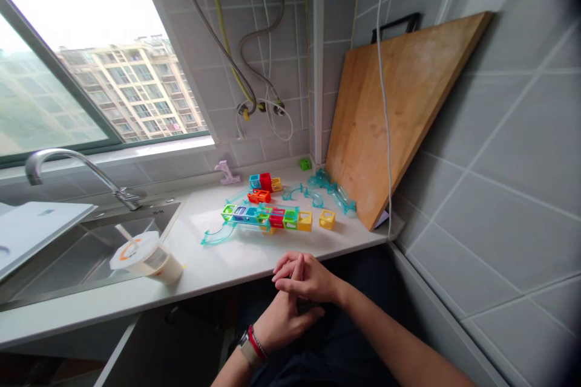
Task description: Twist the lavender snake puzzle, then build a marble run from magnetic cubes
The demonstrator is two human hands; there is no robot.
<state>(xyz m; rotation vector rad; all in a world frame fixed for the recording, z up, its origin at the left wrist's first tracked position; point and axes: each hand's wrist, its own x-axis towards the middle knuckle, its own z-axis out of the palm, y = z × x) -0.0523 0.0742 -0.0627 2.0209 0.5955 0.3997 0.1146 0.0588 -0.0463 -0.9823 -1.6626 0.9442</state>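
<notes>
In front of the counter's edge my two hands rest together with fingers loosely crossed. My right hand point(315, 279) lies on top, its fingers stretched out to the left, holding no object. Beneath it is my left hand point(287, 321), thumb apart and one finger poking up between the right fingers; the others are partly hidden. The nearest thing is a row of coloured see-through toy cubes point(276, 217) with teal track pieces on it. A single yellow cube point(327, 219) stands to its right. A curved teal track piece point(218, 234) extends at its left end.
Behind the row are red and blue cubes point(260, 181), teal curved tracks point(333, 189), a green piece point(305, 164) and a lilac piece point(226, 173). A lidded cup point(154, 259) stands by the sink point(91, 254). A wooden board point(394, 97) leans right, a white cable point(385, 103) before it.
</notes>
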